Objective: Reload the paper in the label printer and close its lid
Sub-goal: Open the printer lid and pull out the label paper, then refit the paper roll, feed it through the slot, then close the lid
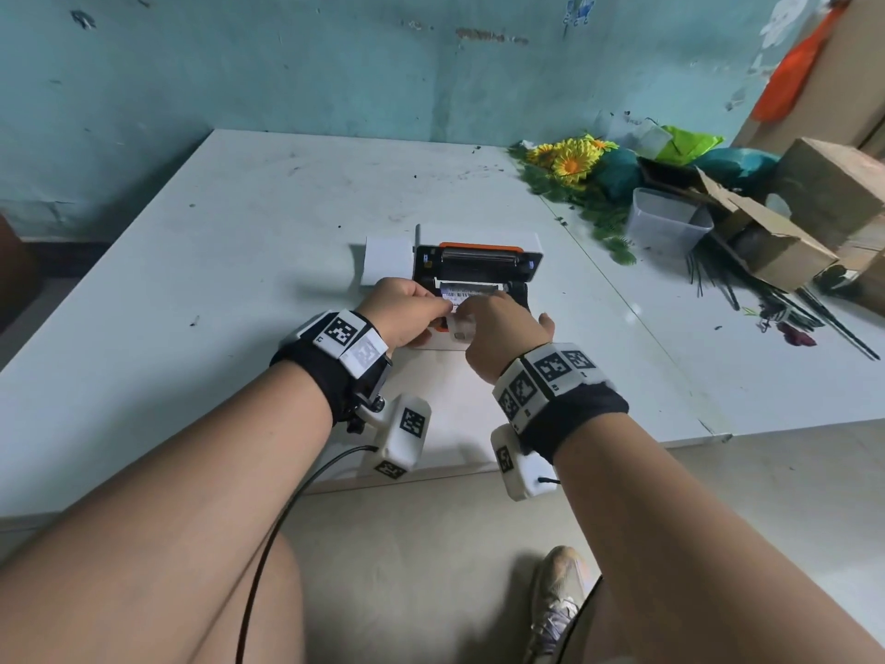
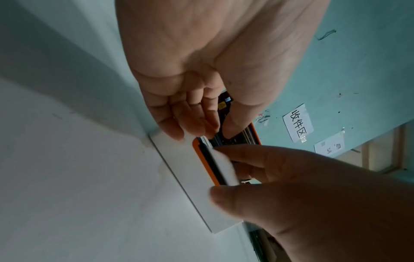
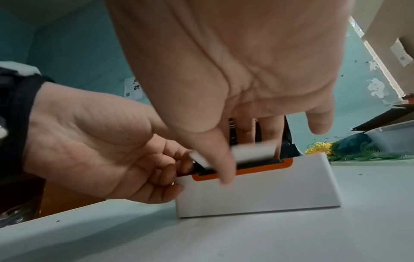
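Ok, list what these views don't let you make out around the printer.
- Head view: the paper's path into the printer is hidden by both hands.
- Right wrist view: the paper is motion-blurred; the right hand's thumb covers its middle.
- Left wrist view: the compartment is mostly hidden by the left hand.
- Barcode print: too small to read.

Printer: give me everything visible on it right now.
The printer is a small white box, apparently plastic, with orange trim, sitting on the white table. Its lid is open and tilted back, baring a black interior and a roller. The left hand grips its front left corner; the right hand pinches a white paper strip at the front slot.
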`<control>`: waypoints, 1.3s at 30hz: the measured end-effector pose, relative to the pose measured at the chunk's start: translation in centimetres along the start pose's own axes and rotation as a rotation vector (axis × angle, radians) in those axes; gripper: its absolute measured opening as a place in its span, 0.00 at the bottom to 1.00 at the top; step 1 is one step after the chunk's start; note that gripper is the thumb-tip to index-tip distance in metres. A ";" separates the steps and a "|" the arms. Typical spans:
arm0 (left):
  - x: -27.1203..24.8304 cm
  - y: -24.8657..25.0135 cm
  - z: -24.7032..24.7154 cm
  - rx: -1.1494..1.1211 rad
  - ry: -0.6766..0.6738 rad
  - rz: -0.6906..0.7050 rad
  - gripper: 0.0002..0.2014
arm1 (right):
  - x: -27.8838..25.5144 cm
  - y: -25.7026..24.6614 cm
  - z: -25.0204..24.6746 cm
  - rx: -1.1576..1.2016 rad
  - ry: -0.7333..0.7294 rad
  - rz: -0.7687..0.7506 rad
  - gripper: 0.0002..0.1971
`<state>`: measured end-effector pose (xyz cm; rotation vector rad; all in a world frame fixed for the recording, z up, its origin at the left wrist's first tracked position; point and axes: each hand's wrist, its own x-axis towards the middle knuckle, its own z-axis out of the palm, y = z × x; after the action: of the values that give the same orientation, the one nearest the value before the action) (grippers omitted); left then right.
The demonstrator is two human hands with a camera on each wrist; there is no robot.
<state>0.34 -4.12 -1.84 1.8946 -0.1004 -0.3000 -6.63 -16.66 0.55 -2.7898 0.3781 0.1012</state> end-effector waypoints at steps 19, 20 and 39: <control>-2.5 2.0 -0.9 -0.198 -0.019 0.009 0.09 | -1.9 -0.3 -3.0 0.380 0.215 -0.126 0.19; -2.7 2.3 -1.0 -0.234 -0.018 0.037 0.11 | -2.2 -0.5 -3.1 0.456 0.242 -0.140 0.18; -2.9 3.1 3.6 -0.263 -0.077 0.318 0.06 | -2.6 6.6 -4.9 0.842 0.351 0.107 0.08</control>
<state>-3.17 -7.81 0.45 1.5773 -0.3910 -0.1596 -10.83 -23.65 3.42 -1.9426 0.5059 -0.4309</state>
